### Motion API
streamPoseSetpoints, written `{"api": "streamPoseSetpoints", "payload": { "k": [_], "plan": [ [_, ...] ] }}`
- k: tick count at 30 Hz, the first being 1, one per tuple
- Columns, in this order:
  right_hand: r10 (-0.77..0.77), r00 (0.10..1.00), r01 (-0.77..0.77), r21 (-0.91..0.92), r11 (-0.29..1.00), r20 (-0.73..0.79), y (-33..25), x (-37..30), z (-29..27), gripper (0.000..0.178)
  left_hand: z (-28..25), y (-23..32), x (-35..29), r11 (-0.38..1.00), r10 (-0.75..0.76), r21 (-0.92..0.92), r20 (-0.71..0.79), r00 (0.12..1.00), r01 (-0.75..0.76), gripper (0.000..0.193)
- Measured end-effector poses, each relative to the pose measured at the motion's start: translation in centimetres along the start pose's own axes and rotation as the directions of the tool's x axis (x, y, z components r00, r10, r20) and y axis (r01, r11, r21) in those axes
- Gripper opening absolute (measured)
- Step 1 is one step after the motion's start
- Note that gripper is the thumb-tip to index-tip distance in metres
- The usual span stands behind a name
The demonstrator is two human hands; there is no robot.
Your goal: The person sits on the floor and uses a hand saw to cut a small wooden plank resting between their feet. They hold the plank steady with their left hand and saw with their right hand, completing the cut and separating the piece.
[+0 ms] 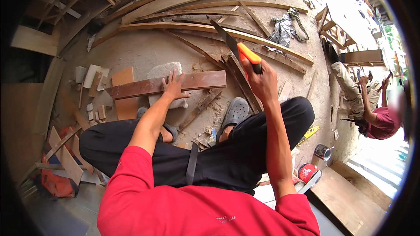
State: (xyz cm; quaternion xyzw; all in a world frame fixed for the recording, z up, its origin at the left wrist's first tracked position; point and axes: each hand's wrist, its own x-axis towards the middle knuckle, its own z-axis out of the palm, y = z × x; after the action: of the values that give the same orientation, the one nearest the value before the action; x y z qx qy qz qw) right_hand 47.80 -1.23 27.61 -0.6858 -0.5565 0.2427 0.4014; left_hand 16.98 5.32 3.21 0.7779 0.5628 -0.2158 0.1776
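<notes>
1. the wearer, in a red shirt (183,209) and black trousers (227,170), looks down at a dusty floor (127,52), knees spread; clock directions run from mid-view.
2. at 10 o'clock, a brown plank (140,88) lies across a white block (159,70) and a tan board (122,77).
3. the left grip (173,87) rests on the plank, palm down, fingers spread wide.
4. the right grip (263,82), at 1 o'clock, is closed round the orange handle of a saw (232,43); the blade points between 10 and 11 o'clock, apart from the plank.
5. at 12 o'clock, long wood strips (162,5) lie scattered.
6. near 9 to 10 o'clock, small offcuts (95,86) sit beside the board.
7. at 3 o'clock is another person (381,124) in dark red; at 4 o'clock, tins (323,152).
</notes>
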Motion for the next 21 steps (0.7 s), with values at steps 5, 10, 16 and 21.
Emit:
{"api": "streamPoseSetpoints", "payload": {
  "k": [5,10,16,21],
  "plan": [
    [0.076,0.993,-0.077,-0.009,0.997,-0.092,-3.0,-2.5,-3.1,0.042,4.3,3.2,-5.1,1.0,0.003,-0.026,-0.098,0.995,-0.005,0.099],
    [0.074,0.972,-0.057,0.08,0.995,-0.224,0.3,-4.6,-4.5,0.043,4.4,5.2,-8.8,0.954,-0.127,-0.282,-0.057,0.99,0.106,0.092],
    [0.435,0.899,-0.434,0.039,0.9,-0.04,5.4,-4.1,-3.1,0.044,7.2,-1.9,-6.0,0.894,-0.057,-0.444,-0.24,0.969,-0.057,0.049],
    [0.53,0.838,-0.536,0.012,0.844,0.127,11.6,-1.4,3.2,0.049,7.7,-8.0,-0.4,0.667,-0.272,-0.745,-0.232,0.934,0.009,0.021]
  ]
}}
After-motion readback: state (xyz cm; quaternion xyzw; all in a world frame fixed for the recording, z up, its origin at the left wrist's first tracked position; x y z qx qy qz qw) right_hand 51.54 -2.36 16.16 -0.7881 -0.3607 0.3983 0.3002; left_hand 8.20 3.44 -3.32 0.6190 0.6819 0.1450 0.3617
